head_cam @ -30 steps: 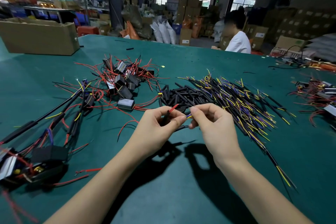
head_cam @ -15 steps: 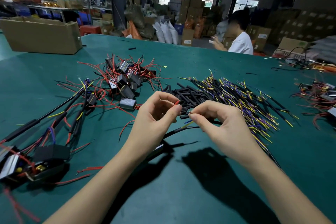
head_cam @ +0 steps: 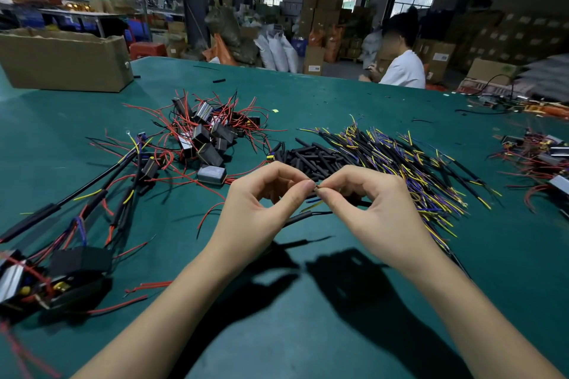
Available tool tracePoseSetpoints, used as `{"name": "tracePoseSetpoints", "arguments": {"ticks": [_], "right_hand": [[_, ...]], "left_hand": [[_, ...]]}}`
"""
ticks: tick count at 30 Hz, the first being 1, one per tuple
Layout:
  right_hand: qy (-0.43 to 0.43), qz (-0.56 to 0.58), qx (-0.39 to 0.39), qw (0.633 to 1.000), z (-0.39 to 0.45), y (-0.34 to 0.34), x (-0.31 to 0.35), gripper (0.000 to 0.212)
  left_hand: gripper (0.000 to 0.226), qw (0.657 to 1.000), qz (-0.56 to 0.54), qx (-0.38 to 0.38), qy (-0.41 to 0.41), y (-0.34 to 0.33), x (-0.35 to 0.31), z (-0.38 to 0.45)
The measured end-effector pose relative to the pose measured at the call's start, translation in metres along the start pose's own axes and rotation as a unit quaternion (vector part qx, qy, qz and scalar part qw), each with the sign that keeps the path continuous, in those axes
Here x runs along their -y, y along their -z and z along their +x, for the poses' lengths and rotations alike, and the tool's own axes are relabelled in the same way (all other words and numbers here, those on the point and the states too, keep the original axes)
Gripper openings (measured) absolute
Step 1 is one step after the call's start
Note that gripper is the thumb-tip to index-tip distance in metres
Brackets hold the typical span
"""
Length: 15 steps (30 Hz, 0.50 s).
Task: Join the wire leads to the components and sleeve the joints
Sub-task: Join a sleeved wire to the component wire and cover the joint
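- My left hand (head_cam: pixel 261 209) and right hand (head_cam: pixel 372 209) meet fingertip to fingertip above the green worktop (head_cam: pixel 308 332), well in front of me; each pinches one bare wire end (head_cam: pixel 316 187) between thumb and forefinger, the other fingers loosely curled.
- The two ends touch or nearly touch; I judge I am twisting a lead onto a component wire, so the joining step is in hand and sleeving is not yet done. The joint itself is too small to read.
- Under my right fingers hangs a black-jacketed lead (head_cam: pixel 303 217) with blue and yellow cores showing, trailing toward 7 o'clock.
- Next I would need a firm twist, then a sleeve slid over the joint.
- Just beyond my fingertips, at 12 o'clock, lies the heap of black sleeves (head_cam: pixel 311 157); at 1 to 2 o'clock the pile of yellow-and-purple leads (head_cam: pixel 409 163).
- At 11 o'clock sits the cluster of black components with red wires (head_cam: pixel 209 138); at 9 o'clock, finished assemblies (head_cam: pixel 61 271).
- Farther off: a cardboard box (head_cam: pixel 64 61) at 10 o'clock, a seated person in white (head_cam: pixel 403 68) at 1 o'clock, and stacked cartons in a dim warehouse.
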State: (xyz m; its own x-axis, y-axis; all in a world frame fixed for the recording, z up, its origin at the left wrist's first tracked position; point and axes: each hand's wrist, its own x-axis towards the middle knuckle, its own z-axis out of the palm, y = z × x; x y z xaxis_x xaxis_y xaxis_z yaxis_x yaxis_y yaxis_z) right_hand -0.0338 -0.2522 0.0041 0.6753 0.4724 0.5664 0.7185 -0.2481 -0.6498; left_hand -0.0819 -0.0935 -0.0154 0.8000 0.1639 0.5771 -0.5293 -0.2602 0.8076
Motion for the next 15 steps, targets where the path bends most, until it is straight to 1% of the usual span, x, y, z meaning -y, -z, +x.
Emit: {"name": "tracePoseSetpoints", "arguments": {"ticks": [3,7,10,15], "right_hand": [[0.010,-0.007,0.000,1.000,0.0003,-0.0007,0.0001,0.015],[0.036,-0.021,-0.002,0.999,0.0006,-0.0014,0.0015,0.011],[0.054,-0.035,-0.016,0.998,0.0009,-0.0010,0.0029,0.018],[0.082,-0.039,-0.028,0.995,0.0011,-0.0020,0.0039,0.021]], "left_hand": [[0.012,1.000,-0.004,-0.003,0.006,-0.0003,-0.0014,0.0006],[0.016,0.999,-0.017,-0.004,0.027,-0.0010,-0.0036,0.0018],[0.017,0.998,-0.035,-0.005,0.058,-0.0027,-0.0054,0.0023],[0.016,0.997,-0.034,-0.012,0.067,-0.0029,-0.0081,0.0021]]}}
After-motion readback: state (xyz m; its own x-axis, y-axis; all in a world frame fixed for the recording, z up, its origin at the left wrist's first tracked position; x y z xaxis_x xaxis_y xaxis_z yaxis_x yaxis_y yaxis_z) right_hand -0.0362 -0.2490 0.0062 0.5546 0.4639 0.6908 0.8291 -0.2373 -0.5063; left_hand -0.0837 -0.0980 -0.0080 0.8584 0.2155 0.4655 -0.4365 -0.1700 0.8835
